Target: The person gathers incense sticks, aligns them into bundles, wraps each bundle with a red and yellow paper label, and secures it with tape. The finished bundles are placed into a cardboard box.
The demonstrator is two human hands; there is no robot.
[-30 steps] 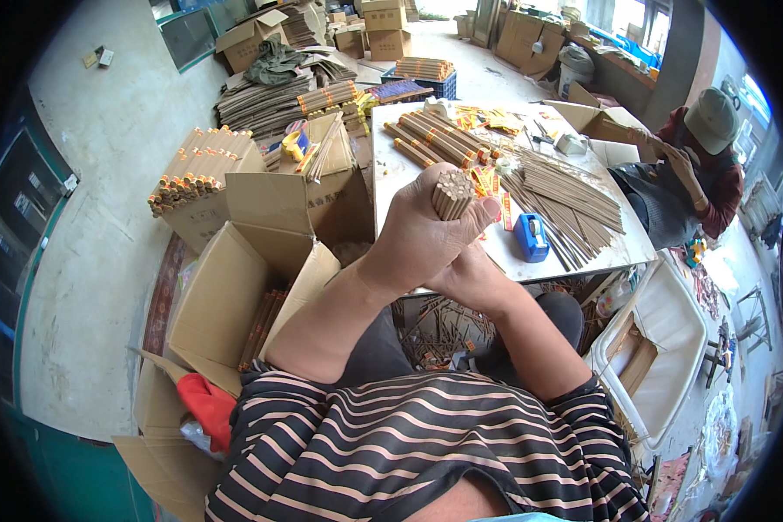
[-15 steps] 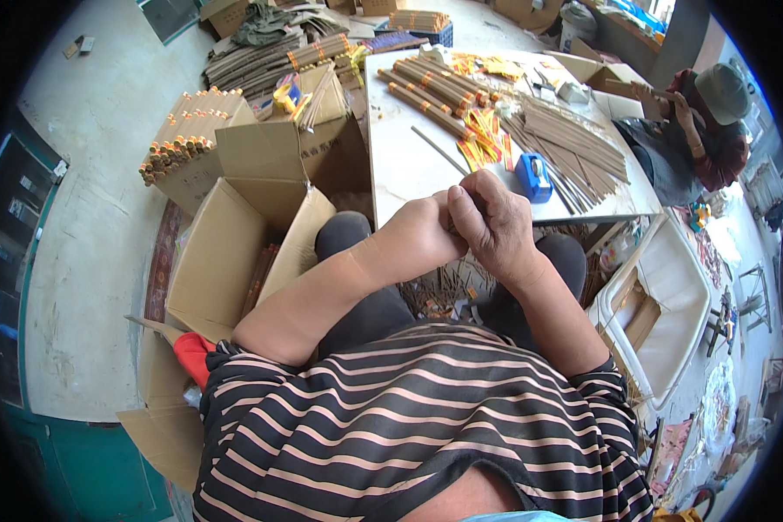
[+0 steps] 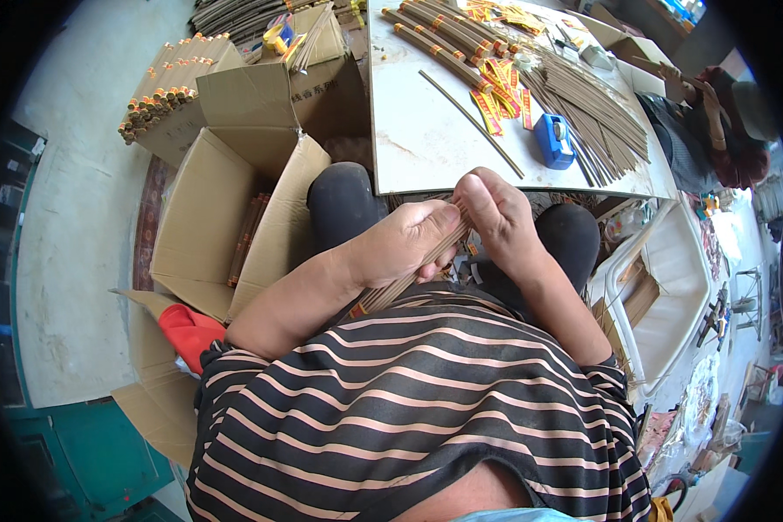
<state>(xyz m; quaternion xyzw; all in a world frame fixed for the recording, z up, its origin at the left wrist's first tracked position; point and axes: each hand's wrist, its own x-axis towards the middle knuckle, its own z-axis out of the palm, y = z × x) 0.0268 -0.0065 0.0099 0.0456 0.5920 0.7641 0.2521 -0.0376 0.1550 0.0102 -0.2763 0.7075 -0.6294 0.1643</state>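
A bundle of thin brown incense sticks (image 3: 396, 291) slants across my lap, its lower end with a red and yellow band close to my shirt. My left hand (image 3: 413, 242) is closed around the middle of the bundle, thumb on top. At its upper end my right hand (image 3: 498, 216) is closed too, with the thumb pressed over the tip, hiding that end. Just beyond the hands, on the white table (image 3: 409, 157), lies a single loose stick (image 3: 471, 124). A blue tape dispenser (image 3: 554, 142) stands to the right of it.
Loose sticks (image 3: 596, 113), banded bundles (image 3: 444, 54) and red-yellow labels (image 3: 502, 94) cover parts of the table. An open cardboard box (image 3: 191, 222) holding bundles stands at my left; more bundles (image 3: 178, 74) are stacked behind it. At the far right sits another person (image 3: 713, 130); a white tub (image 3: 670, 278) is nearer.
The view has tipped downward, so the table appears higher. My hands were pressed together with the sticks hidden; now they are slightly apart and the bundle shows between them and my shirt.
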